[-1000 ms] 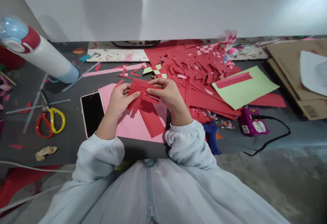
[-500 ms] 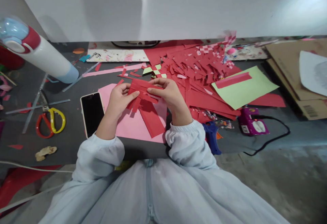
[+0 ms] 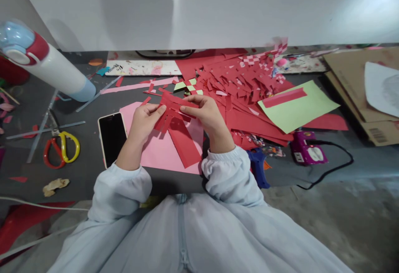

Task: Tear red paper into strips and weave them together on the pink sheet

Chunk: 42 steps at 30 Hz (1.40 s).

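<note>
Between my two hands is a piece of red paper [image 3: 171, 106] cut into strips that cross one another. My left hand [image 3: 144, 122] pinches its left part, thumb on top. The right side is pinched by my right hand [image 3: 205, 113], thumb and fingers closed on the strips. Below them a wider red paper strip [image 3: 185, 144] slants across a pink paper sheet [image 3: 165, 158] on the table. Just beyond my fingers lies a small woven piece of red and pale green paper [image 3: 190, 86]. Fingertips under the paper are partly hidden.
To the left are a phone [image 3: 112, 138], scissors [image 3: 60, 140] and a white bottle [image 3: 59, 65]. Red paper scraps [image 3: 237, 79] pile up behind my right hand. Further right lie a light green sheet [image 3: 299, 113], a blue glue gun [image 3: 258, 167], a purple box [image 3: 308, 148] with a cable, and cardboard [image 3: 352, 82].
The red strip piece has tilted and its strips now fan apart, with gaps showing between them. My left thumb has drawn back slightly up and left. The right hand stays nearly in place.
</note>
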### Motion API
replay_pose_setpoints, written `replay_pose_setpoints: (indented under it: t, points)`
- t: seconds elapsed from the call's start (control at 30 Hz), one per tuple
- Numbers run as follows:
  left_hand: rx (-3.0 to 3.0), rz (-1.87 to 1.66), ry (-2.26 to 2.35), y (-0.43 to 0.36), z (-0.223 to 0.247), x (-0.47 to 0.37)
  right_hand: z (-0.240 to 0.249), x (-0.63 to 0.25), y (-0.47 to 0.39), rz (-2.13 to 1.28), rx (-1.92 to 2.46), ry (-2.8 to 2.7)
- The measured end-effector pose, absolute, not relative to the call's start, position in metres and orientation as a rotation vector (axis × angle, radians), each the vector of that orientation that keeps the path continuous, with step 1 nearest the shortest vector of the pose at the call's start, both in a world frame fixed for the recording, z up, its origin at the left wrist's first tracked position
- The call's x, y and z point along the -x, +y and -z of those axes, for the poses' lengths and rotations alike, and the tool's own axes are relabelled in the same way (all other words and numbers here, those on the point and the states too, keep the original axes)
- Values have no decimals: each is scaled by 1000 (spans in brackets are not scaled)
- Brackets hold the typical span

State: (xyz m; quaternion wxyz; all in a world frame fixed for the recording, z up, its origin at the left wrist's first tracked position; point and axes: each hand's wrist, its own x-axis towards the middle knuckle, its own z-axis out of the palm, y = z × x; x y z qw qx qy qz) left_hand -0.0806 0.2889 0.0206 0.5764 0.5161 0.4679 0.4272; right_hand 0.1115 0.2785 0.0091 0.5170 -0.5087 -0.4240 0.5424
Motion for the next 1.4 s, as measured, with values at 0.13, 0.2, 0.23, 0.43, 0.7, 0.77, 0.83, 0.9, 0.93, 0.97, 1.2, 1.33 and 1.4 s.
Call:
replay_pose_setpoints:
  t: [0.13,0.2,0.23,0.43,0.7,0.77,0.83,0.9,0.93,0.97,1.2,1.33,1.4]
  points:
    - [-1226,-941,1076,288,-19,81,-8,-112,278,-1298,1226,-1015]
    - [-1209,-922,1056,288,-20,81,-7,-112,279,-1295,1216,-1007]
    - [-1202,-914,1049,288,-20,81,-8,-112,279,-1290,1215,-1005]
    - [-1170,-855,1022,287,-24,79,-8,-111,279,-1179,1239,-977]
    - [-1134,-914,985,287,-21,78,-7,-111,279,-1162,1242,-966]
    - [-1117,-917,976,287,-20,79,-7,-111,279,-1157,1232,-977]
    - [-1104,-915,971,287,-19,79,-7,-111,279,-1136,1231,-983]
    - [-1106,-916,963,288,-17,79,-8,-111,278,-1119,1229,-984]
    - [-1109,-915,958,288,-17,79,-8,-111,278,-1116,1225,-982]
    - [-1112,-914,953,288,-17,80,-8,-111,278,-1116,1221,-979]
    - [-1122,-823,962,287,-22,81,-6,-110,280,-1147,1190,-876]
    - [-1108,-867,944,288,-21,81,-4,-109,282,-1127,1184,-842]
    - [-1076,-923,925,288,-19,80,-3,-110,283,-1136,1199,-843]
